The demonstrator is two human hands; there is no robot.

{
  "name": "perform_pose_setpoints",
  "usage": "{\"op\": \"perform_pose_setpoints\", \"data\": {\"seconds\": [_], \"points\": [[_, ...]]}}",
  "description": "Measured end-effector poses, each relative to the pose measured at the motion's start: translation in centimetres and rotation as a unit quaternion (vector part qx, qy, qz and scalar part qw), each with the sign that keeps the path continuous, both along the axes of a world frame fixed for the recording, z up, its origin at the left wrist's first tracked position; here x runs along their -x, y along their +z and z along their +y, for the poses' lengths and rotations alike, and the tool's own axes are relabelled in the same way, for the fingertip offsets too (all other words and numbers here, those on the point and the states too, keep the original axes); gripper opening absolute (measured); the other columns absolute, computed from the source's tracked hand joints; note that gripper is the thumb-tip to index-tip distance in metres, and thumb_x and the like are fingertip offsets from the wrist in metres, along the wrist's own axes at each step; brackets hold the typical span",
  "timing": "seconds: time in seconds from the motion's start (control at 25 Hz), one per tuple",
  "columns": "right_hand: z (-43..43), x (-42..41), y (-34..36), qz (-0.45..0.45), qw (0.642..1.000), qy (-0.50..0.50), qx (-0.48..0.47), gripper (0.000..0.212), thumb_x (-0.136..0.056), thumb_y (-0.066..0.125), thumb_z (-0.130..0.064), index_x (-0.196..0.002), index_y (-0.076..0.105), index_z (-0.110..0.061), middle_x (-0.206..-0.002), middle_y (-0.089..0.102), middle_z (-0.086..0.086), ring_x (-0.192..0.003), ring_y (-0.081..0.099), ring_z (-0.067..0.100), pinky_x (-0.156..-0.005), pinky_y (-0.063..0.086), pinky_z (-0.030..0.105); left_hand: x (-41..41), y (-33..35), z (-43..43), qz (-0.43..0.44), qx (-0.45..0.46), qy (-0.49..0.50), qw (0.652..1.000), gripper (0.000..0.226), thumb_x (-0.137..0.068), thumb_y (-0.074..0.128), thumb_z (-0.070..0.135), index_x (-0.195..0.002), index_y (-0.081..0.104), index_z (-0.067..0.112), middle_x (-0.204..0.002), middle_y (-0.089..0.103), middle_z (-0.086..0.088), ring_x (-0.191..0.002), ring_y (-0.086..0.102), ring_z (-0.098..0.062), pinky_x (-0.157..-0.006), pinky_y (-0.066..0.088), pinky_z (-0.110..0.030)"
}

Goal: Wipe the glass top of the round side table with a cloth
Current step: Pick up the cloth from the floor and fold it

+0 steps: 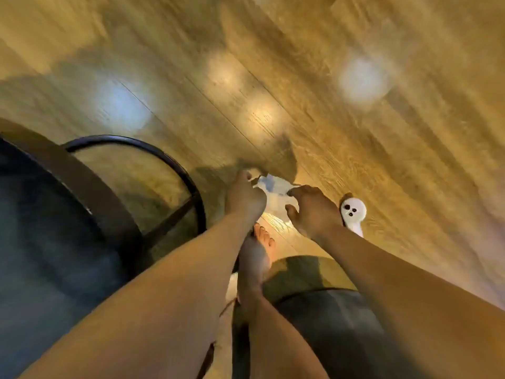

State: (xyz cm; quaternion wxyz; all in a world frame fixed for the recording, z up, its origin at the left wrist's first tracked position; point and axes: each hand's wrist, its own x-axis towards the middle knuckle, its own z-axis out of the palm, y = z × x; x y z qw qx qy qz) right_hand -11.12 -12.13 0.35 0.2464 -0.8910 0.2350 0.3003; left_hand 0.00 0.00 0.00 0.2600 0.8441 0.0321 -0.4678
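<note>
- Cloth (pixel 273 187), pale and crumpled, hangs stretched between both hands just right of the round side table (pixel 175 165), above the wooden floor (pixel 355 119), clear of the glass.
- Left hand (pixel 246 199): fingers pinched shut on the cloth's left edge; right hand (pixel 314 210): fingers closed on its right edge.
- Step, as I judge it: readying the cloth, wiping not yet begun.
- Next move calls for swinging both hands left over the dark rim and pressing the cloth flat on the glass top.
- Blur smears everything; the desk is cut off by the left frame edge and partly hidden behind the left forearm.
- A white object (pixel 353 212) on the floor beside the right hand is unclear, and a bare foot (pixel 259 247) shows below the cloth.
</note>
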Motion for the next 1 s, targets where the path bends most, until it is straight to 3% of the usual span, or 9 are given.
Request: {"op": "perform_pose_setpoints", "data": {"seconds": [0.16,0.32,0.44,0.56,0.64,0.68,0.8,0.92,1.0], "points": [[1.7,-1.1,-8.9,0.061,0.994,0.087,0.036,0.066,-0.089,0.059,-0.038,-0.147,0.031,-0.025,-0.146,0.039,0.012,-0.131,0.036,0.036,-0.096,0.041,0.044,2.5,-8.0,-0.2,0.125,-0.023,0.091,0.988,0.034,-0.087,0.056,0.004,-0.121,0.050,0.009,-0.105,0.059,-0.009,-0.091,0.056,-0.026,-0.066,0.040,-0.028],[2.1,-1.8,-9.3,0.049,0.996,0.063,0.043,0.046,-0.089,0.057,-0.021,-0.134,0.047,-0.024,-0.123,0.055,0.013,-0.111,0.051,0.038,-0.083,0.036,0.039,3.8,-7.1,0.0,0.129,-0.018,0.084,0.988,0.033,-0.092,0.055,0.011,-0.125,0.058,0.010,-0.121,0.065,-0.013,-0.102,0.061,-0.029,-0.083,0.050,-0.035],[1.3,-2.5,-1.9,-0.067,0.989,-0.108,-0.074,0.038,-0.089,0.060,-0.013,-0.126,0.058,-0.020,-0.106,0.067,0.013,-0.093,0.062,0.038,-0.072,0.047,0.038,2.8,0.1,-0.6,0.064,0.047,0.105,0.991,0.031,-0.090,0.060,0.017,-0.121,0.062,0.016,-0.123,0.065,-0.010,-0.112,0.061,-0.029,-0.094,0.048,-0.035],[1.3,-3.7,10.2,-0.155,0.955,-0.211,-0.137,0.028,-0.092,0.058,-0.007,-0.118,0.053,-0.018,-0.081,0.072,0.005,-0.068,0.069,0.029,-0.064,0.055,0.047,0.4,12.3,1.3,-0.030,0.186,0.108,0.976,0.049,-0.080,0.069,0.021,-0.127,0.056,0.023,-0.127,0.050,-0.004,-0.119,0.054,-0.024,-0.100,0.046,-0.038],[2.6,-5.4,17.9,-0.170,0.946,-0.206,-0.185,0.019,-0.095,0.057,-0.026,-0.107,0.052,-0.012,-0.064,0.065,-0.004,-0.055,0.065,0.020,-0.056,0.054,0.046,-1.7,19.7,5.2,-0.045,0.228,0.121,0.965,0.067,-0.075,0.075,0.023,-0.135,0.047,0.026,-0.133,0.047,0.000,-0.125,0.050,-0.022,-0.103,0.044,-0.038],[3.7,-6.6,21.3,-0.171,0.942,-0.194,-0.216,0.030,-0.095,0.055,-0.036,-0.106,0.056,-0.008,-0.061,0.061,-0.005,-0.053,0.063,0.014,-0.054,0.054,0.041,-2.6,22.9,7.3,-0.007,0.251,0.144,0.957,0.073,-0.074,0.079,0.022,-0.138,0.044,0.026,-0.136,0.050,0.001,-0.127,0.050,-0.019,-0.105,0.044,-0.039],[10.4,-9.2,30.0,-0.184,0.918,-0.141,-0.321,0.033,-0.096,0.057,-0.042,-0.118,0.063,-0.018,-0.086,0.068,-0.010,-0.073,0.065,-0.005,-0.062,0.052,0.016,-3.8,30.8,15.5,0.112,0.360,0.220,0.900,0.065,-0.079,0.080,0.006,-0.136,0.049,0.014,-0.129,0.064,-0.006,-0.120,0.061,-0.019,-0.102,0.049,-0.043],[18.9,-9.8,35.4,-0.214,0.910,-0.101,-0.342,0.016,-0.091,0.065,-0.043,-0.106,0.062,-0.045,-0.103,0.067,-0.022,-0.098,0.063,-0.002,-0.075,0.047,0.009,-2.8,35.2,24.7,0.100,0.364,0.270,0.886,0.059,-0.082,0.075,-0.001,-0.133,0.050,0.015,-0.117,0.070,0.004,-0.109,0.067,-0.011,-0.086,0.055,-0.026],[24.2,-9.4,37.0,-0.214,0.902,-0.094,-0.364,0.023,-0.087,0.060,-0.048,-0.109,0.062,-0.046,-0.108,0.067,-0.022,-0.102,0.062,-0.002,-0.078,0.046,0.007,-1.1,36.4,30.4,0.119,0.376,0.331,0.857,0.062,-0.081,0.078,0.010,-0.134,0.049,0.026,-0.119,0.070,0.007,-0.110,0.066,-0.012,-0.084,0.055,-0.025]]}}
